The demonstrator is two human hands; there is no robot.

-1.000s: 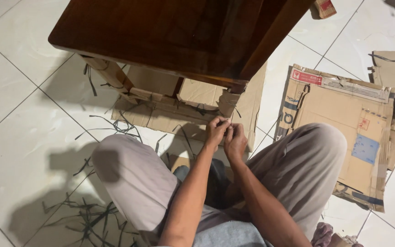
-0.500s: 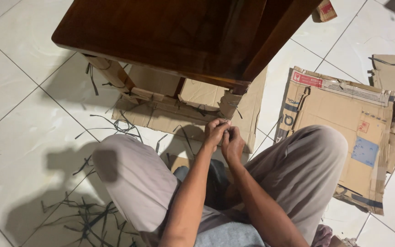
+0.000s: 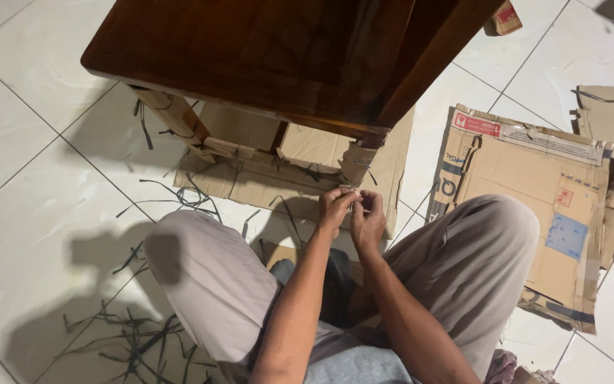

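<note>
Left hand [image 3: 335, 208] & right hand [image 3: 369, 217] pinch cardboard-wrapped table leg [image 3: 355, 162]; flattened brown box [image 3: 527, 206] w/ red label at right.

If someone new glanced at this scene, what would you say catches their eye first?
Probably the dark wooden table filling the top, its legs wrapped in cardboard. Just below it, the left hand and right hand meet, pinching something small at a wrapped leg. A flattened cardboard box lies on the tiles to the right.
</note>
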